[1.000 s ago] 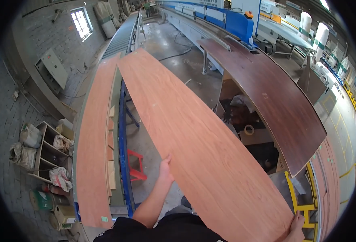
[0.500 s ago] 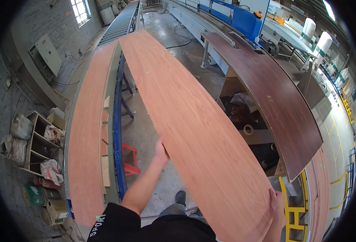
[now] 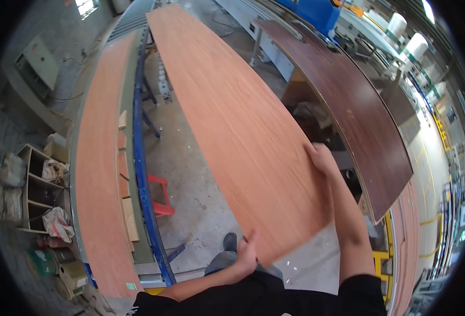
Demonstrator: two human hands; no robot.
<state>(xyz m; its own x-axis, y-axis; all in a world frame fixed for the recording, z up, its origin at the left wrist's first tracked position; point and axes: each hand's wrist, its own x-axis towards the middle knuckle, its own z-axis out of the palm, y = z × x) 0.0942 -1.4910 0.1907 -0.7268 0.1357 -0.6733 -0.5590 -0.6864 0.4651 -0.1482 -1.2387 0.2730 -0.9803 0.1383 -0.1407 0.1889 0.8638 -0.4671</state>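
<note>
A long, thin reddish wood-grain panel (image 3: 232, 126) slants across the middle, its far end beside the roller conveyor. My left hand (image 3: 248, 255) is closed on the panel's left edge close to its near corner, thumb on top. Farther up the right edge, my right hand (image 3: 323, 158) grips the panel, with its thumb on the top face and its fingers hidden below. To the left lies another reddish panel (image 3: 100, 158) on a long stand with a blue rail (image 3: 147, 205). Several short wood offcuts (image 3: 123, 164) lie along that panel's right side.
A dark brown board (image 3: 356, 116) tops a bench on the right, close to my right arm. Under the blue rail stands a red stool (image 3: 161, 197). The roller conveyor (image 3: 132, 21) runs away at the far left. Shelves (image 3: 35, 184) with bags stand by the wall.
The held panel has shifted forward, away from me. My left hand has gone from midway along its left edge to the near corner; my right hand has moved farther up the right edge.
</note>
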